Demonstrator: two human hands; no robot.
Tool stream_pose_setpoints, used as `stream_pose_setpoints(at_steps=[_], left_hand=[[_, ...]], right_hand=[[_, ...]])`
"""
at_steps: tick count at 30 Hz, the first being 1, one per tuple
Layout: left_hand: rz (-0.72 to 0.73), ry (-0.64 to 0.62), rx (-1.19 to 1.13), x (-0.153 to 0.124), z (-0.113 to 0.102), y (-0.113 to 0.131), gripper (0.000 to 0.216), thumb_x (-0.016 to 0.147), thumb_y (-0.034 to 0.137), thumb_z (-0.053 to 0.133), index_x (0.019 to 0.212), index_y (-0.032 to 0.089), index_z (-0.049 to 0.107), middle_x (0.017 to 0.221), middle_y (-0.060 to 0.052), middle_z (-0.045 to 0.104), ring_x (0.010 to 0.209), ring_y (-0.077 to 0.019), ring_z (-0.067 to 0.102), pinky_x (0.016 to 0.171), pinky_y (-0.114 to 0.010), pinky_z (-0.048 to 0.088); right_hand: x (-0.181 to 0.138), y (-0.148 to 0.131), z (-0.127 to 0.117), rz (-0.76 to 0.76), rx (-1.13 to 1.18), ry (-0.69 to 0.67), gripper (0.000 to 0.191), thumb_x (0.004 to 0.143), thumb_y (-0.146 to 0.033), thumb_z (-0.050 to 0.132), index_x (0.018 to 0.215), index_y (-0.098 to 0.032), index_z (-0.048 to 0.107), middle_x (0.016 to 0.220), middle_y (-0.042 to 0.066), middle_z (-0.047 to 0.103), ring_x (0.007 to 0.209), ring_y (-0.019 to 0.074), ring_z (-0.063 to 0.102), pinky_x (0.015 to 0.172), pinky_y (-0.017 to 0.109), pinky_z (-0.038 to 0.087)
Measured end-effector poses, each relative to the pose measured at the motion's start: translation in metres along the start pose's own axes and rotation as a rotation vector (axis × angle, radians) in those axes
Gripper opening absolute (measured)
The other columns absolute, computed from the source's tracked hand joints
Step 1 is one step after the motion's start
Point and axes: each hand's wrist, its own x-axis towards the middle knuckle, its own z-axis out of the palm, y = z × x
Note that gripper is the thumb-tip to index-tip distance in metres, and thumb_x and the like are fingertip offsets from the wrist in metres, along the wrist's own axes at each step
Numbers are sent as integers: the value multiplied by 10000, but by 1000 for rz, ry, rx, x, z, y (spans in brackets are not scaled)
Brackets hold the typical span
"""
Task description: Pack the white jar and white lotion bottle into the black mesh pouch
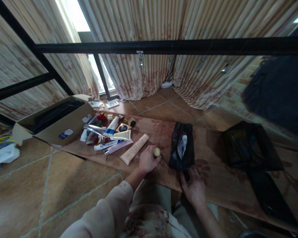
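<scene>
My left hand [148, 160] is closed around a small round piece with a pale yellow top [156, 152], perhaps a jar or a cap, just above the table runner. Beside it lies a large beige squeeze tube [134, 149], apart from the fingers. In front of my right hand [194, 187] stands a black mesh pouch [173, 147], its top unzipped. The thumb and fingers of that hand are at the pouch's near end and appear to pinch it; shadow hides part of the fingertips. Inside the pouch shows a white tube [183, 141].
Left of the beige tube is a pile of cosmetics [111, 130], with tubes and small bottles. Behind it stands an open cardboard box [64, 124] holding something black. A second black mesh bag [250, 145] and a dark flat object [272, 196] lie right. A black rail [149, 46] crosses beyond.
</scene>
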Motion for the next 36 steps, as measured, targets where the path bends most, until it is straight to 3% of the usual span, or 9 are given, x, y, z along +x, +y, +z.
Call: stream_pose_setpoints(at_steps=[36], left_hand=[[-17,-8,-5,0,-2,2,349,754,267,651,1063,208,499,1030,-40,568,958,-201,570,856,-327,461]], right_hand=[[0,-3,-2,6,-31,14,236,889,-400,414,823,-203,526,842,65,559,732,187,513,618,297,375]])
